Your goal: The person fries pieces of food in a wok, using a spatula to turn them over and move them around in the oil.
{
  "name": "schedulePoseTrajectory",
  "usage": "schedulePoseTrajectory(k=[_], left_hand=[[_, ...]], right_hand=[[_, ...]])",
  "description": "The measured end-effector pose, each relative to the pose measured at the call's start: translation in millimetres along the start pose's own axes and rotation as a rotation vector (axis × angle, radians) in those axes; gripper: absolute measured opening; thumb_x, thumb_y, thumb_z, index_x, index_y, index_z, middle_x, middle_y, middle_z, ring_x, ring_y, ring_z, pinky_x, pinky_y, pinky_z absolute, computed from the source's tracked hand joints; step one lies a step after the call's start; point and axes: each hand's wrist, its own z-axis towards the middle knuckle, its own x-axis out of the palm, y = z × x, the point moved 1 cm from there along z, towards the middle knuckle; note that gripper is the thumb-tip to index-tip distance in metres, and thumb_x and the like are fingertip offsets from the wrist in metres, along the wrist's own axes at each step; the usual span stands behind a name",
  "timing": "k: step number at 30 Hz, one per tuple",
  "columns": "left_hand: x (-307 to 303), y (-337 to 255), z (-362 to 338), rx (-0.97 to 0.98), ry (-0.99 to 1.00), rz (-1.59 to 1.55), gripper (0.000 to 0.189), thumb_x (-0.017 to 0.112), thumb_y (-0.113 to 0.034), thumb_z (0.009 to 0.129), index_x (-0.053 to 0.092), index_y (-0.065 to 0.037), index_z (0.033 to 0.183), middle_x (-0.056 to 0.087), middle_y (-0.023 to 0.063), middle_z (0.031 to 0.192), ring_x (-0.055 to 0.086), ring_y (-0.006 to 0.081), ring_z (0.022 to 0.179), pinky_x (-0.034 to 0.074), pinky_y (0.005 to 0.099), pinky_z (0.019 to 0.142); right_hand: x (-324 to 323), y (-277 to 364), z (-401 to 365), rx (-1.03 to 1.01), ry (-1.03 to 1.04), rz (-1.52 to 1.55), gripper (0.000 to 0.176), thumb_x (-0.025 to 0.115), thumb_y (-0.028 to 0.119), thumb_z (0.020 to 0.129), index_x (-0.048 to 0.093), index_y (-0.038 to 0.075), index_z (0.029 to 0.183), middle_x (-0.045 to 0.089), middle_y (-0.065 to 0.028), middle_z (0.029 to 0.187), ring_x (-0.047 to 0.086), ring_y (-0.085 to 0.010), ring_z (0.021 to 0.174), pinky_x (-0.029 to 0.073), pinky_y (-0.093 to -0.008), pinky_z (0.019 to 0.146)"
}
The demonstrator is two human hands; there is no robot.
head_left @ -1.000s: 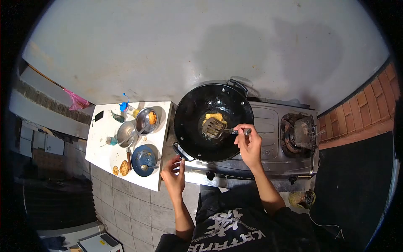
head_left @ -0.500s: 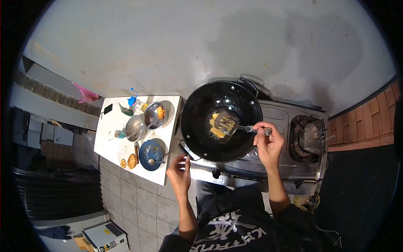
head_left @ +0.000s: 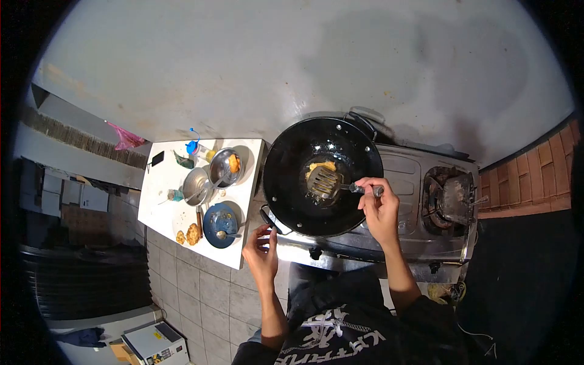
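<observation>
A large black wok [head_left: 292, 152] sits on the stove. My right hand [head_left: 381, 213] is closed round the handle of a slotted metal spatula [head_left: 323, 182], whose blade lies low in the wok. A yellow-brown fried piece of food [head_left: 327, 165] shows past the blade's far edge; the blade covers part of it, with oily bits around. My left hand [head_left: 260, 252] is closed at the wok's near-left handle [head_left: 269, 216], its fingertips curled at the handle's lower part.
A white table [head_left: 158, 210] on the left bears two metal bowls [head_left: 196, 186], a blue plate [head_left: 220, 234] with a spoon, fried pieces [head_left: 193, 234] and a blue-capped bottle [head_left: 193, 147]. A second burner [head_left: 441, 201] lies right of the wok.
My right hand and the spatula have shifted slightly left and nearer me. More of the food now shows on the blade's far side. My left hand stays at the wok handle.
</observation>
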Motion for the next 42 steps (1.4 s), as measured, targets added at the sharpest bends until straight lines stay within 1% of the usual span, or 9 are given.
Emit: schedulePoseTrajectory(k=[2,4,8,14,23,31,33,39,42], left_hand=[[0,-1,1,0.018,0.011,0.003,0.021,0.072,-0.010,0.086,0.069,0.002,0.103,0.072,0.0125,0.085,0.069,0.0173,0.070,0.049,0.0259,0.056],[-2,-1,1,0.036,0.019,-0.004,0.021,0.072,-0.010,0.086,0.069,0.002,0.103,0.072,0.0128,0.086,0.069,0.0175,0.070,0.049,0.0260,0.056],[-4,4,4,0.022,0.024,-0.058,0.022,0.073,-0.010,0.086,0.069,0.002,0.103,0.072,0.0128,0.086,0.068,0.0172,0.069,0.048,0.0258,0.055],[-8,8,4,0.043,0.065,-0.067,0.022,0.073,-0.010,0.085,0.068,0.002,0.103,0.071,0.0116,0.085,0.068,0.0163,0.069,0.047,0.0252,0.054],[-12,21,16,0.069,0.152,-0.155,0.015,0.072,-0.008,0.086,0.069,0.002,0.097,0.071,0.0103,0.084,0.068,0.0155,0.068,0.046,0.0246,0.055],[-24,35,49,0.154,0.376,-0.222,0.013,0.072,-0.009,0.086,0.070,0.003,0.092,0.072,0.0092,0.078,0.070,0.0149,0.066,0.049,0.0252,0.054],[-25,35,55,0.131,0.522,-0.230,0.015,0.073,-0.010,0.085,0.070,0.004,0.091,0.073,0.0109,0.086,0.070,0.0163,0.072,0.053,0.0282,0.064],[-21,40,66,0.285,0.660,-0.287,0.016,0.073,-0.010,0.085,0.070,0.003,0.093,0.071,0.0101,0.076,0.068,0.0140,0.065,0.049,0.0262,0.056],[-21,41,74,0.284,0.661,-0.280,0.016,0.074,-0.010,0.083,0.070,0.000,0.095,0.071,0.0122,0.076,0.068,0.0184,0.063,0.050,0.0298,0.057]], right_hand=[[0,1,-2,-0.016,0.004,-0.002,0.007,0.047,0.000,0.100,0.054,-0.002,0.101,0.064,-0.0111,0.103,0.053,-0.0053,0.062,0.039,-0.0184,0.051],[-1,8,0,-0.027,-0.049,-0.002,0.007,0.051,-0.004,0.095,0.056,-0.003,0.100,0.067,-0.0083,0.097,0.058,-0.0073,0.062,0.047,-0.0227,0.054],[-2,18,-1,-0.059,-0.084,-0.010,0.006,0.052,-0.003,0.095,0.056,-0.003,0.099,0.066,-0.0080,0.096,0.057,-0.0068,0.061,0.048,-0.0223,0.055],[-2,28,-6,-0.061,-0.161,-0.009,0.006,0.052,-0.002,0.096,0.058,-0.002,0.099,0.066,-0.0054,0.093,0.054,-0.0047,0.060,0.040,-0.0198,0.052],[22,17,-22,-0.006,-0.193,-0.072,0.007,0.052,0.003,0.098,0.057,-0.002,0.098,0.066,-0.0059,0.092,0.054,-0.0053,0.059,0.042,-0.0207,0.052],[55,55,-48,0.006,-0.352,-0.273,0.010,0.055,0.008,0.098,0.058,-0.001,0.102,0.067,-0.0068,0.092,0.057,-0.0072,0.060,0.044,-0.0226,0.053],[64,64,-57,-0.053,-0.430,-0.271,0.012,0.054,0.008,0.099,0.058,-0.002,0.102,0.066,-0.0068,0.092,0.057,-0.0072,0.060,0.044,-0.0226,0.053],[86,57,-78,-0.074,-0.560,-0.312,0.012,0.054,0.009,0.100,0.057,-0.002,0.102,0.066,-0.0077,0.091,0.058,-0.0080,0.058,0.044,-0.0233,0.050],[93,45,-75,-0.087,-0.588,-0.242,0.013,0.053,0.011,0.101,0.055,-0.002,0.102,0.066,-0.0086,0.091,0.059,-0.0079,0.059,0.043,-0.0228,0.048]])
